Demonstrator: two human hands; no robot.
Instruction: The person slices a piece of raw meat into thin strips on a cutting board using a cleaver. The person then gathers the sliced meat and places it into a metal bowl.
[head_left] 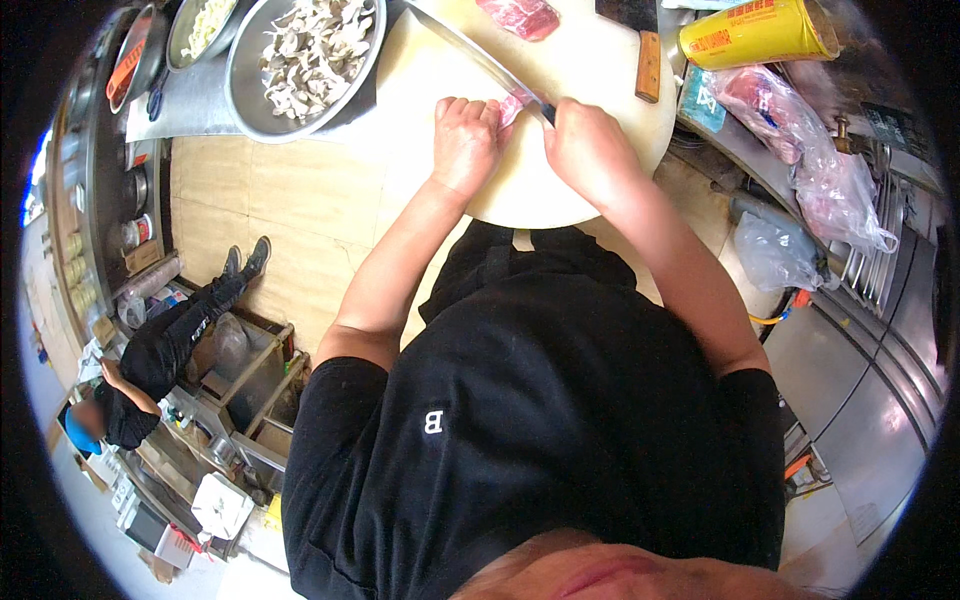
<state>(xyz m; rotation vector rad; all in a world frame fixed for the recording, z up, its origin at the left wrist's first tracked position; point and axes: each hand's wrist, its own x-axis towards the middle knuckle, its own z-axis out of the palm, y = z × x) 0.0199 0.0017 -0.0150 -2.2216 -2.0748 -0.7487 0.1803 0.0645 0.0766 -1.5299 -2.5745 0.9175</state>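
My right hand (592, 150) is wrapped round the dark handle of a long kitchen knife (470, 52), whose blade slants up to the far left. My left hand (466, 142) has its fingers curled in, gripping a small piece of raw meat (511, 108) right beside the blade. Its fingers partly hide the meat. Both hands are over the near part of a round, pale cutting board (590, 70). Farther back on the board lies a bigger piece of raw red meat (520, 16).
A cleaver's wooden handle (648, 68) rests at the board's right. To the left stand a steel bowl of sliced mushrooms (312, 62) and a bowl of pale chopped vegetable (206, 28). Rightward are a yellow can (762, 30) and bagged meat (765, 105). Another person (165, 350) is far left.
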